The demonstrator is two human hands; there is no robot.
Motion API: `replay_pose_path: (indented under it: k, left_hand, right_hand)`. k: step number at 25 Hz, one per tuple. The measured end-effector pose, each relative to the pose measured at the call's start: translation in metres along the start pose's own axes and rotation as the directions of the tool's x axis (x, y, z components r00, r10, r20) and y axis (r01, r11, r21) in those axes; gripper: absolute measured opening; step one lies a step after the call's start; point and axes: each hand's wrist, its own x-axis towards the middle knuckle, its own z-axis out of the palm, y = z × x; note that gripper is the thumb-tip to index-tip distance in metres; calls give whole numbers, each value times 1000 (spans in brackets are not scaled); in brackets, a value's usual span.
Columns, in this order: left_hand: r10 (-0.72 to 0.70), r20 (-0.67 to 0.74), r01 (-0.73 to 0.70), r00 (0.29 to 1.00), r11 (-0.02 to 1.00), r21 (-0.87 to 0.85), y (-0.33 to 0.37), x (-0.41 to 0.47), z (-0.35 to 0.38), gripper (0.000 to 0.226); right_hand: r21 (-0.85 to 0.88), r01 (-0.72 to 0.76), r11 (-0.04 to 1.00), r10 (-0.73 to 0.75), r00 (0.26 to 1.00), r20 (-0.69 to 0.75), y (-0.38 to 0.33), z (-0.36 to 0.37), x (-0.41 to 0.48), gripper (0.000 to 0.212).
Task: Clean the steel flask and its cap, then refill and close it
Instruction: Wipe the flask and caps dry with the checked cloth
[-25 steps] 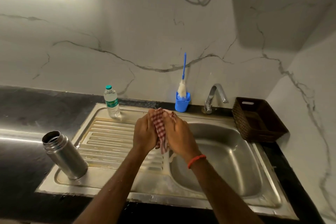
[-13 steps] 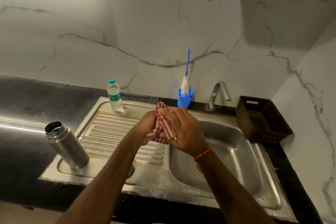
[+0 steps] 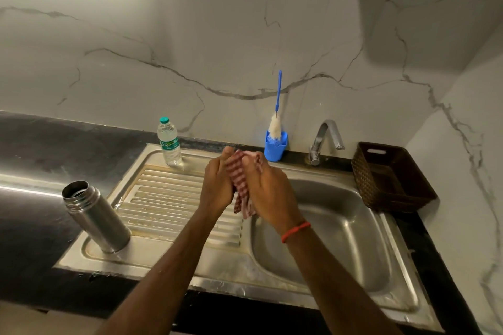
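The steel flask stands uncapped on the front left corner of the drainboard, leaning in the wide-angle view. My left hand and my right hand are pressed together around a red-and-white checked cloth, above the line where the drainboard meets the sink basin. The cloth's lower end hangs out below my palms. Whether the flask's cap is inside the cloth cannot be told; no cap shows anywhere.
A small plastic water bottle stands at the drainboard's back edge. A bottle brush stands in a blue holder left of the tap. A brown woven basket sits right of the basin. Dark counter lies to the left.
Both hands keep working the cloth between them: it was bunched under my right hand half a second ago and now runs upright between the palms. The flask has not moved.
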Motion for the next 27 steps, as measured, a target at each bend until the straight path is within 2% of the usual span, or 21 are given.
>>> replay_pose_path:
  k: [1, 2, 3, 5, 7, 8, 9, 10, 11, 13, 14, 16, 17, 19, 21, 23, 25, 27]
  left_hand:
    - [-51, 22, 51, 998, 999, 5, 5, 0, -1, 35]
    - [-100, 55, 98, 994, 995, 35, 8, 1, -2, 26]
    - [-120, 99, 115, 988, 992, 51, 8, 2, -5, 18]
    - [-113, 161, 99, 980, 991, 92, 8, 6, -13, 15]
    - [-37, 208, -5, 977, 980, 199, 10, 3, -16, 16]
    - [-23, 204, -26, 979, 972, 232, 13, 2, -15, 9]
    - [18, 181, -67, 983, 961, 269, 16, 2, -14, 18]
    - [40, 164, -90, 986, 947, 308, 19, 3, -13, 33]
    - [102, 139, -139, 985, 947, 289, 16, 6, -12, 43]
    - [192, 103, -210, 976, 956, 206, 5, 13, -11, 55]
    - [175, 82, -185, 981, 972, 142, -2, 14, -11, 60]
    - [82, 3, -82, 997, 996, -37, -5, 9, -6, 58]
    - [-1, -30, -4, 1000, 989, -151, -3, 6, -2, 53]
    - [-235, -48, 204, 971, 914, -351, -1, 2, 4, 49]
    - [-379, 78, 364, 922, 781, -508, -3, 4, 4, 57]
    - [-435, 197, 450, 879, 620, -643, -4, 8, 0, 66]
    - [-452, 247, 476, 857, 511, -715, -7, 10, -2, 70]
    - [-442, 303, 502, 844, 453, -737, -9, 12, -3, 68]
  right_hand:
    - [-155, 211, 965, -222, 973, -59, 4, 2, -6, 72]
    - [-277, 365, 889, -395, 916, -62, 13, 5, -8, 72]
    - [-347, 450, 823, -495, 868, -47, 22, 7, -7, 74]
    - [-397, 506, 765, -573, 817, -63, 36, 9, -2, 75]
    - [-367, 510, 778, -583, 804, -117, 38, 10, 0, 69]
    - [-289, 490, 823, -546, 822, -162, 35, 9, 0, 64]
    - [-165, 430, 888, -458, 862, -217, 27, 9, 0, 58]
    - [-28, 310, 950, -307, 919, -246, 17, 8, 1, 53]
    - [81, 147, 986, -127, 969, -212, 7, 7, 2, 51]
    - [197, -168, 966, 179, 983, -42, -6, 4, 9, 50]
    - [217, -257, 942, 258, 966, 26, -8, 2, 12, 50]
    - [304, -337, 891, 314, 941, 124, -6, -3, 19, 50]
    - [404, -385, 830, 341, 923, 180, -4, -6, 23, 47]
    - [631, -481, 608, 371, 876, 310, 5, -10, 26, 39]
    - [793, -486, 366, 348, 863, 368, 18, -11, 25, 40]
    - [868, -459, 190, 339, 860, 381, 28, -9, 22, 49]
    - [894, -436, 106, 337, 861, 380, 33, -9, 22, 55]
    - [907, -413, 82, 341, 867, 364, 36, -11, 23, 57]
